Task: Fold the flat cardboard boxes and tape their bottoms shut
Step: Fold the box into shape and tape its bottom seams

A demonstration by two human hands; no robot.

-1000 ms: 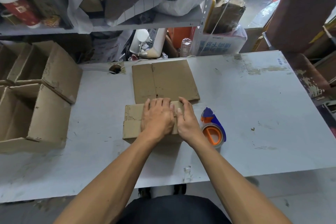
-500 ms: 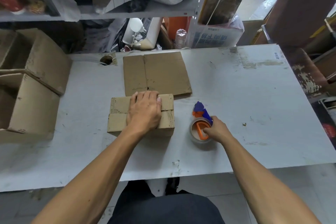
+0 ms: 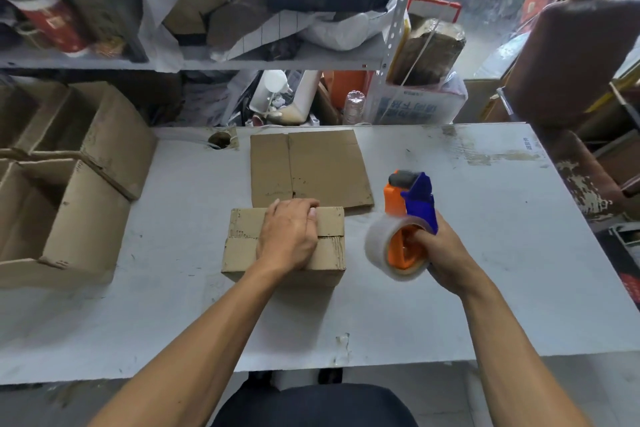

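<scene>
Holding the flaps down, tape gun up and ready

We're pressing our left hand point(image 3: 289, 236), fingers flat, on the folded box point(image 3: 242, 246) mid-worktop point(image 3: 485, 288), while our right hand point(image 3: 441, 253) is gripping the tape dispenser point(image 3: 403, 229) just beside it, off the surface. One flat cardboard sheet point(image 3: 311, 166) is lying behind the box. Two open boxes point(image 3: 69, 198) are sitting at the left; we can't see their contents.

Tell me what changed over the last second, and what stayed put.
The right hand left the folded box, took hold of the tape dispenser beside it and lifted it off the table. The left hand stayed pressing the box flaps down; the flat cardboard behind did not move.
</scene>
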